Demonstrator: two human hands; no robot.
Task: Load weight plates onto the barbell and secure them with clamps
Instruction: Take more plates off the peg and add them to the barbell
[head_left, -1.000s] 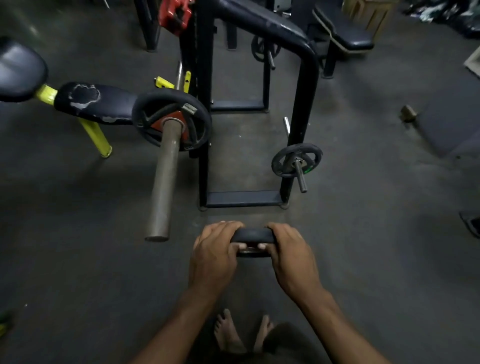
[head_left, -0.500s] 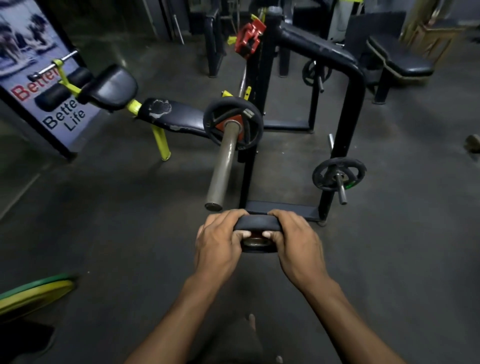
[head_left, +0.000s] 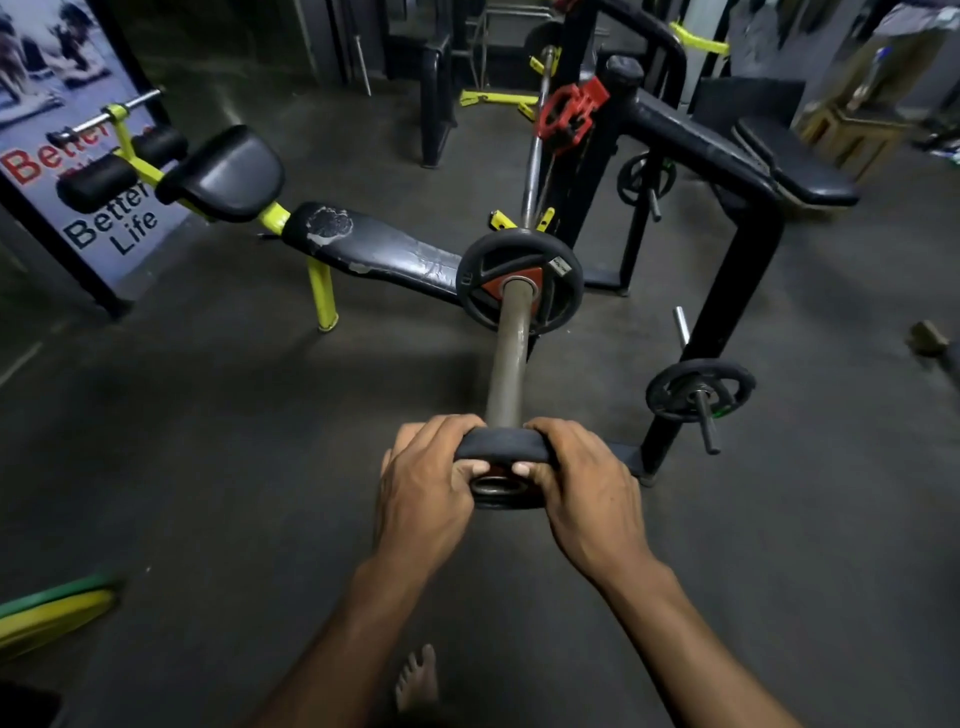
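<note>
From the head camera, both hands hold a small black plate (head_left: 501, 451) just at the near end of the barbell sleeve (head_left: 511, 353). The left hand (head_left: 423, 491) grips the plate's left rim and the right hand (head_left: 582, 493) its right rim, fingers curled over the top edge and thumbs hooked by the centre hole. Whether the sleeve tip has entered the hole I cannot tell. Farther up the sleeve a larger plate (head_left: 519, 280) with a red hub sits against the collar. A red clamp (head_left: 569, 114) hangs on the black rack (head_left: 727, 171) behind. Another plate (head_left: 698, 392) rests on a rack peg to the right. A bench (head_left: 374, 247) with yellow legs stands to the left, and a yellow-green plate (head_left: 52, 608) lies on the floor at lower left.
</note>
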